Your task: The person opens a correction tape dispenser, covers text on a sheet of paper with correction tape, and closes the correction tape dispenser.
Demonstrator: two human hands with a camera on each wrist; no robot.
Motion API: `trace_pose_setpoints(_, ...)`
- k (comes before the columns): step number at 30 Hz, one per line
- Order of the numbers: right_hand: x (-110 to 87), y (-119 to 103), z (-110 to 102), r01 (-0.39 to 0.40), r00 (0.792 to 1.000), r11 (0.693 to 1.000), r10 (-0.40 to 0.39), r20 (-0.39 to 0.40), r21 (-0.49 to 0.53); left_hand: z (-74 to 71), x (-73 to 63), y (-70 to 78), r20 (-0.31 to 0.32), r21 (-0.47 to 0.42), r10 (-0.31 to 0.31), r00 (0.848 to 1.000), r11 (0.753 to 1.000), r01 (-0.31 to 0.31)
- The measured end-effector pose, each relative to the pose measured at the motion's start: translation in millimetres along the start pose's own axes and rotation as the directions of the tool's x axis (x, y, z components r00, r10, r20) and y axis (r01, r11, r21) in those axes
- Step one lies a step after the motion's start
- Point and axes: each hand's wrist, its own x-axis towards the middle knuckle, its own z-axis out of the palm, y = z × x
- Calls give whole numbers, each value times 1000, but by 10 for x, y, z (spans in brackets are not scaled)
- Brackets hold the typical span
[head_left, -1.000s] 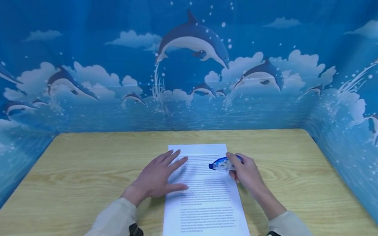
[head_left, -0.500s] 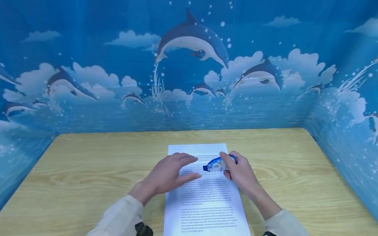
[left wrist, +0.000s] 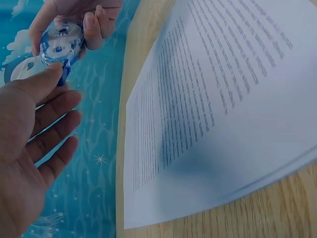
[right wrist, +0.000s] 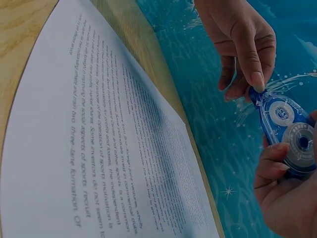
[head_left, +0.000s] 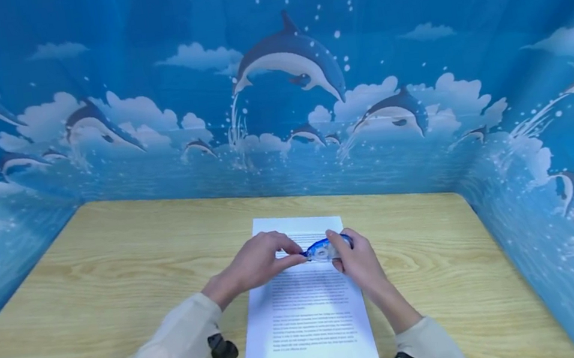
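Note:
A clear and blue correction tape (head_left: pixel 321 250) is held above the printed paper (head_left: pixel 311 321). My right hand (head_left: pixel 358 259) grips its wide rear end between thumb and fingers. At its narrow front, my left hand (head_left: pixel 262 259) pinches the dark blue cap (right wrist: pixel 256 95) between thumb and forefinger. The right wrist view shows two round spools (right wrist: pixel 299 141) inside the clear case. In the left wrist view the other left fingers (left wrist: pixel 58 153) are spread loosely below the pinch.
The paper lies as a thin stack, text side up, on a wood-grain table (head_left: pixel 139 253). A blue curtain with dolphins (head_left: pixel 293 63) stands behind the table and along both sides. Black cameras (head_left: pixel 224 352) sit at the wrists.
My left hand has left the paper, moved right, and brought thumb and forefinger together on the cap of the correction tape. The right hand has shifted slightly left with the tape.

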Motion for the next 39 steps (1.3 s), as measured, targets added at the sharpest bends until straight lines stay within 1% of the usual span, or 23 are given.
trace_pose_setpoints(5, -16, 10, -3, 14, 1000, 1000, -14, -9, 13, 8, -7, -31, 30, -19, -18, 999, 1000, 18)
trace_pose_setpoints(11, -38, 23, 19, 18, 1000, 999, -17, -21, 50, 82, -12, -73, 34, -94, -33, 999, 995, 36)
trace_pose_setpoints(17, -53, 53, 28, 20, 999, 999, -19, -37, 50, 194, 16, -89, 48, -204, -58, 997, 977, 67)
trace_pose_setpoints(21, -60, 72, 28, 22, 999, 998, -21, -27, 58, 250, 23, -82, 52, -246, -80, 995, 965, 91)
trace_pose_setpoints(25, -65, 84, 31, 22, 1000, 998, -21, -22, 64, 288, 29, -75, 46, -263, -93, 995, 959, 102)
trace_pose_setpoints(30, -69, 96, 36, 25, 1000, 997, -24, -15, 71, 311, 43, -55, 47, -250, -111, 993, 961, 120)
trace_pose_setpoints(39, -66, 139, 45, 20, 1000, 998, -19, -16, 58, 349, 62, -32, 28, -252, -92, 995, 963, 96)
